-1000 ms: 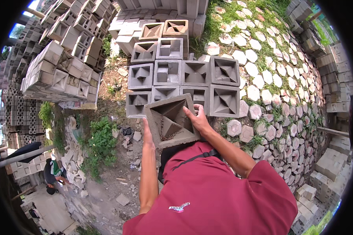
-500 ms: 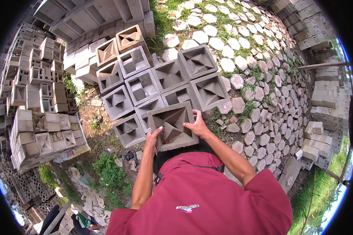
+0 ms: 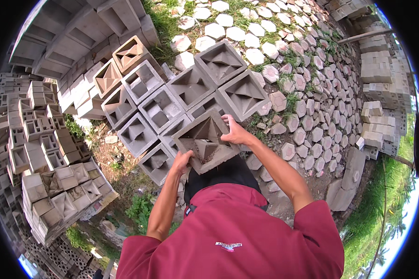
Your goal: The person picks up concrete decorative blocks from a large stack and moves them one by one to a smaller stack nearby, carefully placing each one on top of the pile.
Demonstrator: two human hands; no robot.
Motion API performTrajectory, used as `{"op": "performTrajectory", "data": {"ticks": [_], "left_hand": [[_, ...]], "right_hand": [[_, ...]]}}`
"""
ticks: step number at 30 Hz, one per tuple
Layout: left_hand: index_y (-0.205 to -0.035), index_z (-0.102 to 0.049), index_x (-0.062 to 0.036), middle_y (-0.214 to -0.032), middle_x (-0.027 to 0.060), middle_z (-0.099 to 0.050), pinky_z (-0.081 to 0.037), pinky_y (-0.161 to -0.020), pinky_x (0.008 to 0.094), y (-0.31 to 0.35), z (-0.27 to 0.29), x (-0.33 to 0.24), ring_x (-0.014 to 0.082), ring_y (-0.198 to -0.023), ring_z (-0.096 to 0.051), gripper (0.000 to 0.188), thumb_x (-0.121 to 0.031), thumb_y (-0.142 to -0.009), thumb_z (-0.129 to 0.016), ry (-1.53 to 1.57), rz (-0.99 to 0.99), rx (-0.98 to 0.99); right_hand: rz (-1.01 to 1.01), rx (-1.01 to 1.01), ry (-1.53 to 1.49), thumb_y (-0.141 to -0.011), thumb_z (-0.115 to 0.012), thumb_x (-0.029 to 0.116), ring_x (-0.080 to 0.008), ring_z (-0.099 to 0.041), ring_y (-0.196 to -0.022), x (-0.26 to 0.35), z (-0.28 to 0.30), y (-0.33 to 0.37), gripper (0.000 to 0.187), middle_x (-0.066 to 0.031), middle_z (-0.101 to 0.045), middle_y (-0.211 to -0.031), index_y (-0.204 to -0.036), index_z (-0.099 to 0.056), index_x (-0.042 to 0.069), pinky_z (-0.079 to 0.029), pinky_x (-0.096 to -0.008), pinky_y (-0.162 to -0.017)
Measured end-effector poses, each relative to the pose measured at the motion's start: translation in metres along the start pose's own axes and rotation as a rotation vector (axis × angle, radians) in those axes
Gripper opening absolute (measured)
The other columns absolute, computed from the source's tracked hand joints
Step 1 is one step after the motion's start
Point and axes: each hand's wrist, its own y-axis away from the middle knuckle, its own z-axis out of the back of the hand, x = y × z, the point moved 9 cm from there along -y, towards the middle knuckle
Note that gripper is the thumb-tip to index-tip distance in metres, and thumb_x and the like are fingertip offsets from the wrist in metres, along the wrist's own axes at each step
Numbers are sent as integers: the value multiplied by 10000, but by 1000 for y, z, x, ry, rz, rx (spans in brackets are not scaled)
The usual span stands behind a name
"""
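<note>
Between my two hands I hold a square grey concrete block [image 3: 201, 160] with a faceted, recessed face and brown crumbs of dirt in its lower corner. My left hand [image 3: 181, 162] grips its lower left edge, thumb on the rim. On the upper right edge my right hand [image 3: 236, 131] is closed, its thumb over the rim; the fingers underneath are partly hidden. The block is tilted and overlaps the near side of a cluster of similar blocks [image 3: 160, 110]. Whether it touches them I cannot tell. Two tan blocks [image 3: 129, 54] stand at the cluster's far left.
Hexagonal pavers [image 3: 307, 93] lie in rows over grass and soil to the right. A stack of square blocks [image 3: 63, 188] stands at the left, with tall grey blocks [image 3: 74, 37] at the far left. More block piles [image 3: 381, 93] line the right side. A green plant [image 3: 139, 209] grows near my left arm.
The held block has turned counter-clockwise, its right side rising, with both hands still on it. My view has also rotated, so the surrounding stacks and pavers appear shifted.
</note>
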Motion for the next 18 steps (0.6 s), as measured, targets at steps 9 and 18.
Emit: {"op": "performTrajectory", "data": {"ticks": [9, 18], "left_hand": [[-917, -605, 18, -793, 85, -622, -505, -585, 381, -26, -11, 1, 213, -671, -600, 219, -110, -739, -611, 207, -8, 30], [-1035, -556, 34, -980, 127, -611, -542, -709, 480, -69, -25, -18, 265, -867, -606, 316, -109, -754, -573, 116, -8, 41]], "right_hand": [[-307, -741, -69, -768, -737, 425, -380, -394, -1249, -35, -24, 112, 975, -282, -352, -1358, -1362, -168, -99, -346, -468, -1023], [-431, -733, -363, -770, -717, 197, -264, -638, -896, -119, -79, 22, 611, -200, -589, -1032, -1205, -362, -43, -559, -404, -635]]}}
